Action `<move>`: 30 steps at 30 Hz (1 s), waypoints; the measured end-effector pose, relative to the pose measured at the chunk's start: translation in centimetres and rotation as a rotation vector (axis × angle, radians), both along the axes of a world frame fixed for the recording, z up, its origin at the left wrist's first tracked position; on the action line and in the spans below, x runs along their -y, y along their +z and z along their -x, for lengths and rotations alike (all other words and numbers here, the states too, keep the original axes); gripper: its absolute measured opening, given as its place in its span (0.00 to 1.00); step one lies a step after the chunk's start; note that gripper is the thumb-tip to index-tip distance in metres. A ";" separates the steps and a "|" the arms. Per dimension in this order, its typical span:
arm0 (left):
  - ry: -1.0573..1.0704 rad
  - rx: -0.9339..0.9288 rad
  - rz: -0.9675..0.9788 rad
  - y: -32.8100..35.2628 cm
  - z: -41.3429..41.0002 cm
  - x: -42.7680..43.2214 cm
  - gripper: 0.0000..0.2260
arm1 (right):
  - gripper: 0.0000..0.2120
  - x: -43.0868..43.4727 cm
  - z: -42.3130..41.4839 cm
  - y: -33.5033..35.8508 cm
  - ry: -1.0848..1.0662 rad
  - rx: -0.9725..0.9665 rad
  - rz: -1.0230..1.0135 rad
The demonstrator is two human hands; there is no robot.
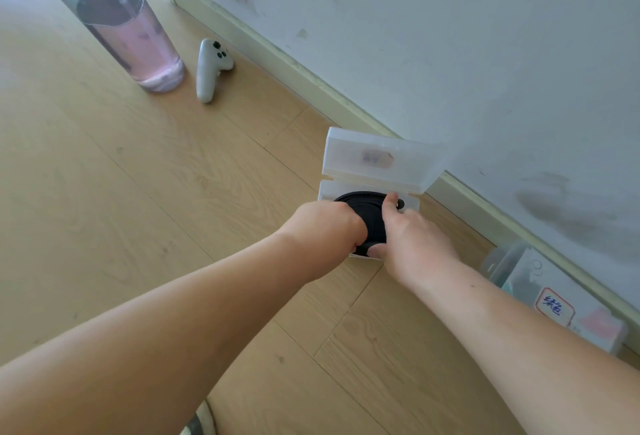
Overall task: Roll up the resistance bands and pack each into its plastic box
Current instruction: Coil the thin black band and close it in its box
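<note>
Head view takes in a pale wooden floor (173,192) meeting a scuffed white wall (450,36), and close to the skirting board sits an open plastic box (323,193), its lid (346,154) standing up on the far side, hinge edge running left to right. A black band (363,202), wound into a flat coil, lies face up in the box's base, directly beyond both hands. It looks slightly oval, with the longer stretch running from the box's near edge towards the hinge, roughly in line with the forearms. The left hand (325,226) comes in from the near left with fingers curled round the coil's near-left side. The right hand (415,244) comes in from the near right, pinching the coil, thumb (389,204) laid along its top and pointing at the lid, a finger at its near edge. Both hands are equally close. The coil's near part seems to ride over the rim, so a push down and away would likely seat it before the lid folds towards the person. A second, labelled box (561,299) rests by the wall to the right.
</note>
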State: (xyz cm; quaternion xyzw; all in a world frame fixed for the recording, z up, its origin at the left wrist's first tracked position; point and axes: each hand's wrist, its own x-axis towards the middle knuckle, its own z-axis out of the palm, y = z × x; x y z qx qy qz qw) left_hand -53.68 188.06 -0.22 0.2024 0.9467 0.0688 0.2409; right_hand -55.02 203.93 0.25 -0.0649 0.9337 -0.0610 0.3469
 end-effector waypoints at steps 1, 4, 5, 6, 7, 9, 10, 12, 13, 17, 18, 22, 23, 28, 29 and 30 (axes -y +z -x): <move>0.010 0.014 0.024 0.2 0.4 -0.3 0.08 | 0.46 0.0 0.1 -0.1 0.000 0.004 -0.006; 0.029 0.053 0.001 0.4 0.9 -0.5 0.08 | 0.46 -0.6 0.5 0.0 0.010 0.045 0.044; 0.036 0.054 -0.009 0.2 0.7 -0.3 0.08 | 0.45 -0.9 0.5 0.2 0.019 0.059 0.060; 0.051 0.054 -0.026 0.1 0.5 0.0 0.10 | 0.44 -1.1 0.5 0.3 0.025 0.070 0.069; 0.065 0.051 -0.045 -0.2 0.2 0.4 0.10 | 0.42 -1.2 0.5 0.4 0.026 0.072 0.075; 0.074 0.051 -0.062 -0.4 -0.5 0.9 0.09 | 0.41 -1.1 0.2 0.4 0.034 0.055 0.067; 0.061 0.053 -0.075 -0.4 -0.9 1.0 0.11 | 0.41 -1.0 0.0 0.4 0.050 0.041 0.055; 0.026 0.025 -0.101 -0.5 -1.7 1.2 0.19 | 0.43 -0.6 -0.2 0.6 0.061 0.029 0.021; -0.007 -0.051 -0.101 -0.4 -2.2 1.4 0.21 | 0.43 -0.4 -0.1 0.9 0.066 0.025 -0.009; -0.056 -0.214 -0.087 -0.2 -3.6 2.4 0.31 | 0.41 -0.1 0.7 2.3 0.159 -0.089 -0.138; -0.038 -0.177 -0.089 -0.2 -3.8 2.5 0.31 | 0.41 0.0 0.7 2.3 0.162 -0.100 -0.134; 0.043 -0.047 -0.133 0.1 -4.1 2.1 0.29 | 0.40 -0.8 0.0 0.9 0.084 -0.043 0.019; 0.070 -0.073 -0.168 0.0 -3.9 1.9 0.27 | 0.38 -1.1 0.1 0.7 0.040 -0.041 0.075; 0.189 -0.145 -0.243 -0.2 -2.4 1.3 0.20 | 0.28 -1.2 0.5 0.7 -0.148 -0.124 0.186; 0.187 -0.173 -0.227 -0.4 -2.2 1.3 0.18 | 0.27 -0.8 0.2 0.7 -0.140 -0.130 0.152; 0.180 -0.186 -0.208 -0.6 -2.1 1.2 0.18 | 0.25 -0.4 0.0 0.6 -0.127 -0.141 0.114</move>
